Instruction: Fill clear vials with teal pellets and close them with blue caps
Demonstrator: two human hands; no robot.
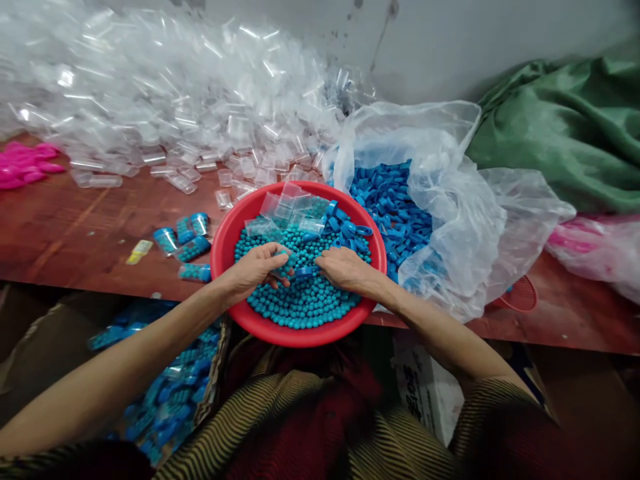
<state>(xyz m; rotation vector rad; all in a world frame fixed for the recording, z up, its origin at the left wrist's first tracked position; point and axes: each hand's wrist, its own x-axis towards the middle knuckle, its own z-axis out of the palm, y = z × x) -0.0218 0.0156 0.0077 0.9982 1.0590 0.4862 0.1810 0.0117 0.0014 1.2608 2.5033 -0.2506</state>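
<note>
A red basin sits at the table's front edge, filled with small teal balls. Clear plastic tubes and blue caps lie at its far side. My left hand rests on the balls with fingers curled round a clear tube of balls. My right hand is closed on a blue cap right beside the tube's end. Both hands meet over the middle of the basin.
A big heap of clear tubes covers the table's back left. A plastic bag of blue caps stands right of the basin. Filled capped tubes lie left of it, more in a box below. Pink caps, green cloth.
</note>
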